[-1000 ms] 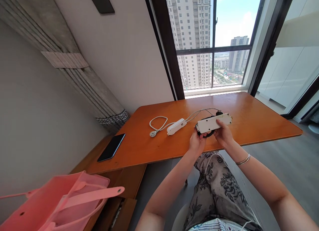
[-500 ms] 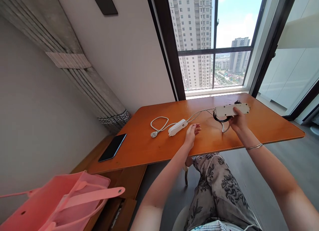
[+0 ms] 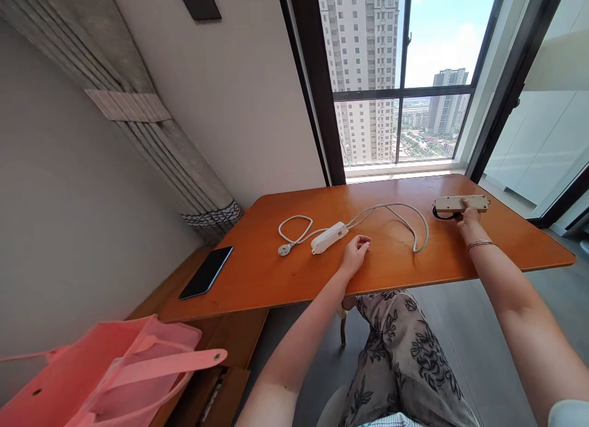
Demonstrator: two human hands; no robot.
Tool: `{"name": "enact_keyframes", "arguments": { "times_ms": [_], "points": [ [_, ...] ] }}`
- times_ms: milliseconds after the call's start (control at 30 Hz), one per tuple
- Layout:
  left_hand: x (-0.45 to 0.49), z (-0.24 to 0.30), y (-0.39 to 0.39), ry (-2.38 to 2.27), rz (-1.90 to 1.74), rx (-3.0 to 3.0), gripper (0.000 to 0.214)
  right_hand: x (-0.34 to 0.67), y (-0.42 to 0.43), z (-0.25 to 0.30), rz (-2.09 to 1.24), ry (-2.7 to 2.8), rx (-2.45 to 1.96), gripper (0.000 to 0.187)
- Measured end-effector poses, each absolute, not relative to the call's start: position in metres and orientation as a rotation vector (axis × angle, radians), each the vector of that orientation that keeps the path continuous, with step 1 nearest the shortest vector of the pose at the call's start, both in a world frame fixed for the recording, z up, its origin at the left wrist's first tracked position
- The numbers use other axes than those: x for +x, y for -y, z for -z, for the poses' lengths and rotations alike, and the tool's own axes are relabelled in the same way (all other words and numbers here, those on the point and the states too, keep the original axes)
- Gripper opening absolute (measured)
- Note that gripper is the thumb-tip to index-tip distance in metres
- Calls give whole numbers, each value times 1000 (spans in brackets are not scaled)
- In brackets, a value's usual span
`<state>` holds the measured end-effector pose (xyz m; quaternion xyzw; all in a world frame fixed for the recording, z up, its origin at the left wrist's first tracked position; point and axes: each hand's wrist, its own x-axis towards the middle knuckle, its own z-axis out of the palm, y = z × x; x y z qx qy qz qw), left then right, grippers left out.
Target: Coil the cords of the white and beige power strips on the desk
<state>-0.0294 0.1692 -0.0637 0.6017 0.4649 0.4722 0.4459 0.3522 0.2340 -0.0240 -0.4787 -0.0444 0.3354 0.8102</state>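
At the table's right end my right hand (image 3: 469,219) is closed round a long off-white power strip (image 3: 461,203), thumb on its upturned face. The black cord (image 3: 445,215) of this strip is looped under it. My left hand (image 3: 356,254) is over the near table edge, its fingers curled in, with nothing visible in them. Just left of it lies a smaller white power strip (image 3: 329,237), not touched. Its white cable (image 3: 421,221) bends in a wide loop to the right. On the left, its cord ends in a plug (image 3: 284,250).
A dark tablet (image 3: 206,272) lies at the left end of the orange-brown wooden table (image 3: 276,286). Below that end is a pink bag (image 3: 124,372) with a strap sticking out. A window (image 3: 400,96) rises behind the table, and a gathered curtain (image 3: 138,120) hangs at left.
My right hand has carried the off-white power strip to the right and lowered it, away from the white cable. The fingers of my left hand have curled in.
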Motion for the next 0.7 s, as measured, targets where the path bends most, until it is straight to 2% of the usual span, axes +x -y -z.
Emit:
{"name": "enact_keyframes", "arguments": {
  "times_ms": [400, 700],
  "points": [
    [-36, 66, -164, -1162, -1069, 1732, 12, 354, -267, 30, -828, 172, -1217, 36],
    [-37, 62, -159, -1154, -1005, 1805, 15, 363, -270, 30, -868, 314, -1272, 22]
  ]
}}
